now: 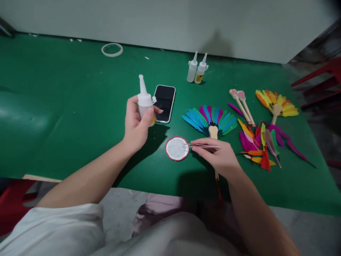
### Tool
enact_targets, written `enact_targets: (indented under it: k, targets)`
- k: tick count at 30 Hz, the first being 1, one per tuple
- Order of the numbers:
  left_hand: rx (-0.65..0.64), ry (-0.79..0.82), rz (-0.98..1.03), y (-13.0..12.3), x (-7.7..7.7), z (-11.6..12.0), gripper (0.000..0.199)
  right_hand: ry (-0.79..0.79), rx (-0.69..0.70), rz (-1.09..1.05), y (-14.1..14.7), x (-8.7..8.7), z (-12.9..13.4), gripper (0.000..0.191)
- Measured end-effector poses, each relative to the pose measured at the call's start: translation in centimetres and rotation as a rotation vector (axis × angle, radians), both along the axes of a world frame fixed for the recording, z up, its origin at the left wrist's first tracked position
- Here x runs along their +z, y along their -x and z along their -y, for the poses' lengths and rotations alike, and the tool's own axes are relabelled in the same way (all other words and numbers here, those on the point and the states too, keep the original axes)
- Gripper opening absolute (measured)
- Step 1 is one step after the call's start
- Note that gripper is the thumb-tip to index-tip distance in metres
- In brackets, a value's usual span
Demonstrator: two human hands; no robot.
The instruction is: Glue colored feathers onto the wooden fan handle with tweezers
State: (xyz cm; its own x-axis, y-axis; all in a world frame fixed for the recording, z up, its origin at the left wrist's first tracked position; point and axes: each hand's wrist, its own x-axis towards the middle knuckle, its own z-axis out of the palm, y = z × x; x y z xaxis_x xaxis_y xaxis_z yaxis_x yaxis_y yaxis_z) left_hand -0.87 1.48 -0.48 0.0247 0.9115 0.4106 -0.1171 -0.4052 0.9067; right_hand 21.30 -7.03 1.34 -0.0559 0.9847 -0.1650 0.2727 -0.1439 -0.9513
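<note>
Held upright above the table, a white glue bottle (145, 101) with a long nozzle is wrapped by the fingers of my left hand (135, 129). My right hand (220, 156) pinches a pair of tweezers (202, 146), whose tips point left and reach over a round white dish with a red rim (177, 148). Whether the tips touch the dish's surface I cannot tell. Behind my right hand lies a blue, green and purple feather fan (211, 119); the hand hides part of its wooden handle. A red tassel (218, 190) hangs from the handle's end at the table edge.
A phone (164, 103) lies behind my left hand. Two glue bottles (196, 71) stand near the wall, with a tape ring (112, 50) further left. On the right are loose feathers (257, 142), two pink-tipped sticks (242, 105) and a yellow-orange feather fan (277, 103).
</note>
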Motion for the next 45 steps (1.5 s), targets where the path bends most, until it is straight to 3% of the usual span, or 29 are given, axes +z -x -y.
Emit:
enact_targets:
  k: [6, 11, 13, 16, 18, 19, 21, 25, 28, 36, 45]
  targets:
    - [-0.389, 0.498, 0.247, -0.2, 2.5, 0.8, 0.039, 0.02, 0.182, 0.087, 0.7, -0.1, 0.5, 0.012]
    - [-0.439, 0.571, 0.09, 0.5, 2.8, 1.3, 0.052, -0.167, 0.344, 0.105, 1.0, 0.1, 1.0, 0.013]
    - [-0.557, 0.597, 0.05, 0.9, 2.8, 1.5, 0.058, -0.238, 0.369, 0.091, 1.1, 0.4, 1.1, 0.013]
    - [-0.89, 0.647, -0.019, 1.2, 3.0, 1.9, 0.06, -0.207, 0.186, 0.044, 1.1, 1.0, 1.1, 0.009]
    - [-1.004, 0.655, -0.087, 1.2, 2.9, 1.8, 0.058, -0.111, -0.024, -0.022, 1.0, 1.4, 1.0, 0.006]
    - [-0.993, 0.644, -0.114, 1.1, 2.7, 1.7, 0.056, -0.064, -0.107, -0.069, 1.0, 1.6, 1.0, 0.005]
    - [-0.846, 0.617, -0.139, 0.7, 2.3, 1.3, 0.05, -0.017, -0.198, -0.162, 0.9, 1.8, 0.9, 0.006]
    - [-0.423, 0.503, -0.107, -0.1, 1.3, 0.4, 0.037, -0.058, -0.253, -0.24, 0.7, 1.6, 0.8, 0.007]
    - [-0.264, 0.391, -0.126, -0.1, 1.1, 0.0, 0.039, -0.075, -0.278, -0.247, 0.7, 1.1, 0.6, 0.008]
    - [-0.069, 0.256, -0.029, 0.5, 0.8, -0.2, 0.033, -0.005, -0.253, -0.241, 1.3, -0.3, 0.4, 0.014]
    - [-0.083, 0.279, -0.013, 0.2, 0.8, -0.2, 0.035, 0.063, -0.189, -0.425, 1.1, -0.1, 0.3, 0.014]
